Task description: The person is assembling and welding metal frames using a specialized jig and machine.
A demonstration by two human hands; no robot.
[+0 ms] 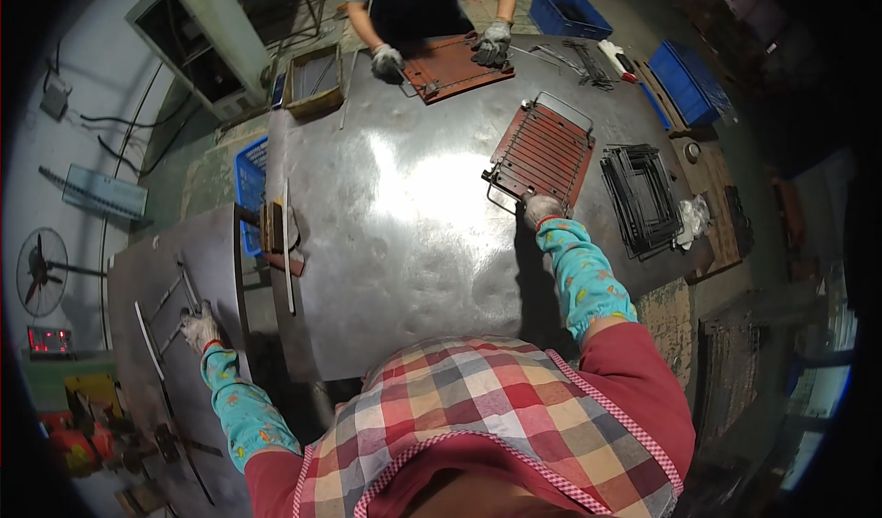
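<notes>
My right hand [544, 208], gloved, is closed at the near corner of a wire rack [542, 146] of parallel rods with looped ends. The rack lies on a reddish-brown board [577, 161]; whether my fingers also grip the board is hidden. Far to the left, my gloved left hand [197, 328] has its fingers curled on a thin metal frame [167, 290] lying on the lower side table [207, 242]. Across the metal table [367, 307], a co-worker's gloved hands [492, 45] rest on another reddish board [455, 66] with wire along its edges.
Stacked dark wire frames [638, 196] lie at the right beside a crumpled plastic bag [691, 221]. A wooden box of rods [314, 81] stands far left. Blue crates [570, 12] sit around the edges. A long metal strip [288, 247] lies along the table's left edge.
</notes>
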